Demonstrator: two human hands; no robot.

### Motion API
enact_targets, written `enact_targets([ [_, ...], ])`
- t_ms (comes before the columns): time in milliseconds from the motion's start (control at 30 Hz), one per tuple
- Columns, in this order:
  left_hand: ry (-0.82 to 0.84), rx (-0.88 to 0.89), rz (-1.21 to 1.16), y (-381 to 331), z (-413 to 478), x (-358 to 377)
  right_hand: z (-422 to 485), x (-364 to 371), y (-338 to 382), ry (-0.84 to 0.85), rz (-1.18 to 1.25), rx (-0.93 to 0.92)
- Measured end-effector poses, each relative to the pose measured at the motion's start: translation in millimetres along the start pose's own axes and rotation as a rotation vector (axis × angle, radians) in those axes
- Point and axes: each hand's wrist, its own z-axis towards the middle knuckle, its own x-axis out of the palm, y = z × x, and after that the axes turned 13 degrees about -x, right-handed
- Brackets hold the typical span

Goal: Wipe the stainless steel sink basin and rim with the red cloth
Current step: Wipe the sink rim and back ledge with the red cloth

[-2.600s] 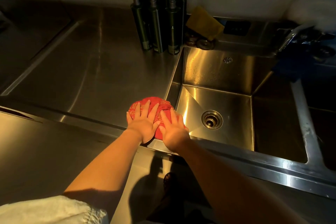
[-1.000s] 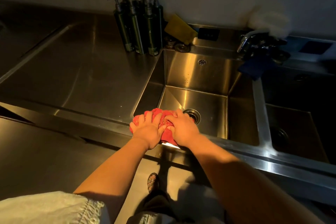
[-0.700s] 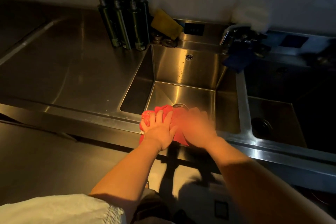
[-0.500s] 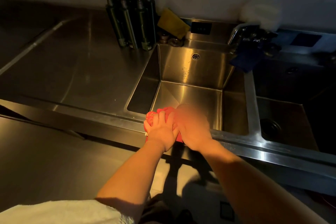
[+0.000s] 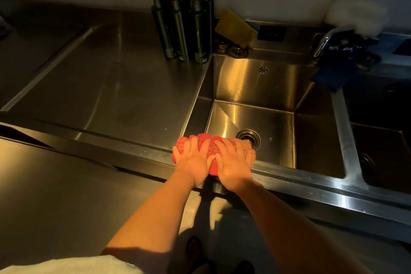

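Red cloth [image 5: 208,140] slid along sink rim [image 5: 289,177], left hand [image 5: 193,163], right hand [image 5: 233,165] pressing flat-fingered.

We record the sink basin [image 5: 255,87] as stainless steel, brushed and glossy, its back wall speckled with small spots. We note the rim [image 5: 311,182] in the same steel, bright along its front edge. We enter the drainboard [image 5: 111,78] as smooth steel of duller sheen. We list the red cloth [image 5: 205,140] as nubby, matt fabric; the drain ring [image 5: 249,137] as polished metal; the pump bottles [image 5: 200,35] as dark and glossy with metallic heads; the tap [image 5: 322,43] as chrome-bright.
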Motion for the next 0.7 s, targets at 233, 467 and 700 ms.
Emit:
enact_targets([
  [233,-0.088,-0.046,0.136,81.3,32.3,-20.6,45.9,30.4,58.2,0.023,-0.071,-0.048],
  [467,0.132,-0.026,-0.004,115.0,62.4,-24.2,72.4,45.3,76.2,0.088,-0.144,-0.025],
  [700,0.151,-0.016,-0.051,116.3,61.2,-25.5,71.2,27.9,78.1,0.089,-0.031,-0.019],
])
